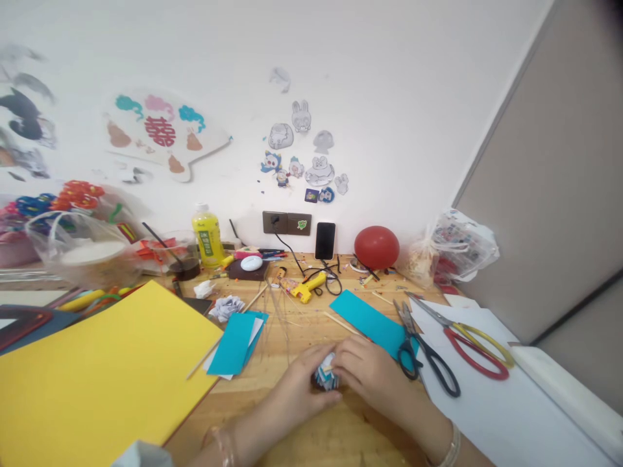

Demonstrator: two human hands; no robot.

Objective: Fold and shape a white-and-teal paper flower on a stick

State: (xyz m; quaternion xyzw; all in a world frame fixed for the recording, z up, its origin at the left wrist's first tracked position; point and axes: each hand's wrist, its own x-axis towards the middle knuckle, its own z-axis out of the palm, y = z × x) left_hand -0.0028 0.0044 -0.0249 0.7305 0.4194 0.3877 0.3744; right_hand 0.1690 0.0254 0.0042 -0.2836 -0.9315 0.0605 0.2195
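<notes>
My left hand (299, 383) is closed around a small bundle of layered blue and white paper (325, 379). From the other side my right hand (367, 370) meets it, fingers pinched on a thin wooden stick (328, 368) whose pale end shows at the top of the bundle. The rest of the stick is hidden by my fingers. Beyond my hands lies a long blue paper strip (365, 318). To the left, a stack of blue and white paper pieces (236, 344) rests near a crumpled white paper flower (226, 308).
Black-handled scissors (423, 350) and scissors with red and yellow handles (467, 340) lie on white sheets at right. Yellow paper (107, 370) covers the left side. Toward the wall are a yellow glue gun (310, 287), a phone (325, 241), a red balloon (376, 247) and a drink bottle (207, 237).
</notes>
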